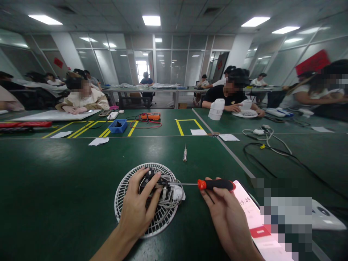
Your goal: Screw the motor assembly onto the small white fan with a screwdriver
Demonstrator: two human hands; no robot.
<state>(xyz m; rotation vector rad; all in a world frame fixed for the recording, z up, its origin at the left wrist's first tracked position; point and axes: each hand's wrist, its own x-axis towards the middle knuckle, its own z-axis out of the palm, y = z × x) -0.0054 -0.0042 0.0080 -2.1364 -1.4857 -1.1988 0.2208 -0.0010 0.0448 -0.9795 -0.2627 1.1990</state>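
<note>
White grille at lower centre, left hand over it, right hand to its right.
Left fingers clasp the black motor unit on the grille; right fingers grip the red-and-black screwdriver, tip hidden. I'd brace the unit, keep the screwdriver straight, press before turning.
</note>
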